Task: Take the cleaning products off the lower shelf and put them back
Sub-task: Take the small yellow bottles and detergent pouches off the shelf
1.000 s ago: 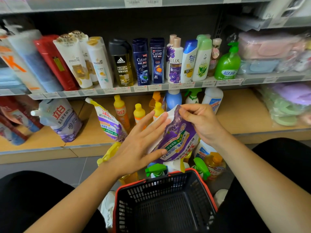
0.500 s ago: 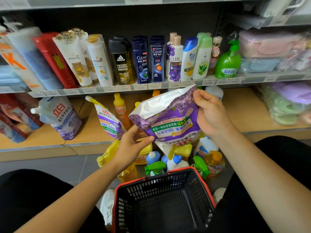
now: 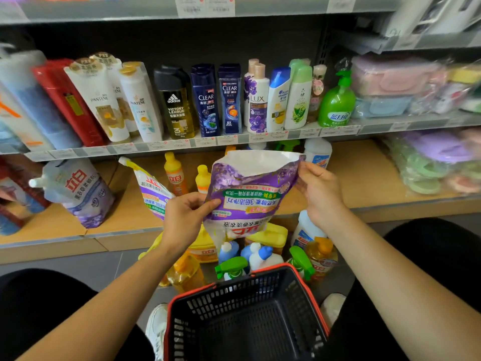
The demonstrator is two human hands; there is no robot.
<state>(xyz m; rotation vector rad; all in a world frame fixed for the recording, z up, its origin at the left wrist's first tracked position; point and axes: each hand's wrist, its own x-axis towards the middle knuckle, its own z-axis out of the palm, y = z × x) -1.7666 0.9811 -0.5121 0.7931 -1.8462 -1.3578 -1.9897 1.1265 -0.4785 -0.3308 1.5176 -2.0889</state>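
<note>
Thing in hand: a purple refill pouch (image 3: 250, 194), held in the air between both hands, in front of the lower shelf (image 3: 364, 175) and not touching it.
Orientation: its print reads upside down; the white folded base faces up and the narrow end hangs below the fingers.
Left hand (image 3: 186, 220): thumb and curled fingers (image 3: 192, 201) pinch the pouch's left edge.
Right hand (image 3: 318, 194): fingers (image 3: 309, 170) pinch the upper right corner, near the white base.
Likely feel: a soft film bag, probably filled with liquid, so heavy for its size and floppy; the contents should slump toward whichever end is low.
Surface: glossy film, probably slick; a pinch on flat film alone may creep.
Where to hold: the sealed side seams and corners look the stiffest parts; a palm under the body would carry the weight better than a pinch.
Risk: squeezing the belly could strain the seams, and whether the cap is on cannot be told.
Below the fingers: loose bottles (image 3: 250, 254) on the floor, then a black basket (image 3: 234, 290).
Left of the fingers: two more pouches (image 3: 78, 194) lean on the shelf.
</note>
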